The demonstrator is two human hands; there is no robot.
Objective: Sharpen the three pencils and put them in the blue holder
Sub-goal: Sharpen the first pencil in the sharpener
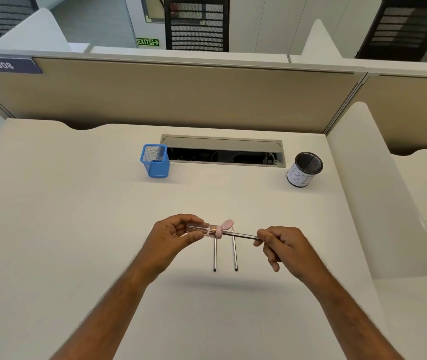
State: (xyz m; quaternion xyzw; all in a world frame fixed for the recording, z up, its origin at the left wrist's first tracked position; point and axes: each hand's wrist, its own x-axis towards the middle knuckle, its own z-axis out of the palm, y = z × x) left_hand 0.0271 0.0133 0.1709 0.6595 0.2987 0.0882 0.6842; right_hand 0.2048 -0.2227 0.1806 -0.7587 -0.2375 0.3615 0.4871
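Pinched between thumb and curled fingers, our left hand [174, 233] holds a clear sharpener [207, 230] with a pink end and a small pink flap standing open on top, raised above the desk [77, 216]. Our right hand [282, 246] grips the far end of a dark pencil [241, 235], thumb and forefinger closed round it, with the other fingers curled beneath. That pencil runs almost level from the right hand into the pink end of the sharpener, so its tip is hidden inside and we cannot tell how sharp it is. Below the hands, two more pencils lie flat on the desk, side by side and roughly parallel, apart from each other: the left pencil [215, 255] passes under the sharpener, and the right pencil [234, 253] shows a pale pointed tip at its far end. Farther back, to the left of the hands, the blue holder [155, 161], a square mesh cup, stands upright with no pencil showing in it, just beside the left end of an open cable tray [222, 144] set into the desk. Well apart to the right, past the tray's other end, stands a round black mesh cup [304, 170] wrapped in white paper with handwritten letters.
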